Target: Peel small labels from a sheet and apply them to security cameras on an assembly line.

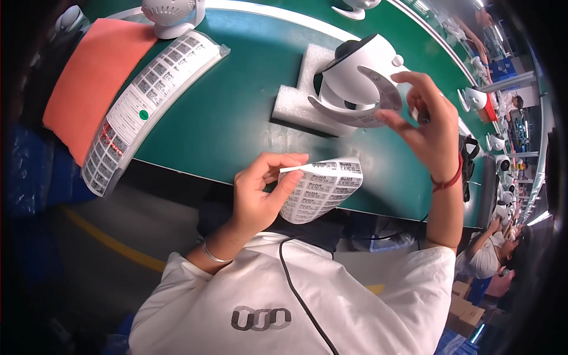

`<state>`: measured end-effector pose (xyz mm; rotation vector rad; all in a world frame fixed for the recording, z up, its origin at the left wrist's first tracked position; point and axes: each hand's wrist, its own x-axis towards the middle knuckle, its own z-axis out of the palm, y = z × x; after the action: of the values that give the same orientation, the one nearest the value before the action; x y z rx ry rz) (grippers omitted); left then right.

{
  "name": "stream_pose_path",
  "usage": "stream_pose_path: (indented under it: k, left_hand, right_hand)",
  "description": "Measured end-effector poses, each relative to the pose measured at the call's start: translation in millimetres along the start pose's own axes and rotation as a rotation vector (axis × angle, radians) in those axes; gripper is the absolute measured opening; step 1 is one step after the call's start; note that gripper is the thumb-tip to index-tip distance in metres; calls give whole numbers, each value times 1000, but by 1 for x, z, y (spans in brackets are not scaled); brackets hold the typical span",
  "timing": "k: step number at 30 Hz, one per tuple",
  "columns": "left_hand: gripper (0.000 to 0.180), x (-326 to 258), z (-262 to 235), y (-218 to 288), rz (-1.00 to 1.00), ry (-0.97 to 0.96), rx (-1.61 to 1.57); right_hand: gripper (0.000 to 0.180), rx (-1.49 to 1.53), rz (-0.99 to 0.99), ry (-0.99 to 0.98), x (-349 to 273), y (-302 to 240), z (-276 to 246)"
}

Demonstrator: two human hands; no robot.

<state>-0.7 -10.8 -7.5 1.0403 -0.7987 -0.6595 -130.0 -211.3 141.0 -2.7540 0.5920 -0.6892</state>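
My left hand [260, 192] pinches the edge of a curled sheet of printed labels [322, 192] between thumb and fingers, just in front of the table edge. To the right, my right hand [429, 112] is raised beside a white rounded device [355, 74]. Its thumb and index finger are spread apart at the device's grey-rimmed round base [373, 118], with nothing visible between them. Whether the fingertips press on the base, I cannot tell. The device lies tilted on a white foam block [290, 103], its base facing toward me.
On the green table [236, 94], a long plastic-wrapped stack of label sheets [139, 106] lies at the left, beside an orange sheet [94, 83]. Another white device [171, 15] stands at the far left. A black cable [290, 272] hangs down my shirt. Other people sit at the far right.
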Motion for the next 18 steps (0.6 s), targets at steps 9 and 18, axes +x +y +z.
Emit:
stream_pose_path:
  k: [9,18]
  left_hand:
    - [27,-3,-2,4,-73,-156,-268]
    - [10,2,-5,7,-91,-131,-6]
  right_hand:
    - [30,239,-84,-110,-79,-32,57]
    - [21,505,89,347,-92,-13,69]
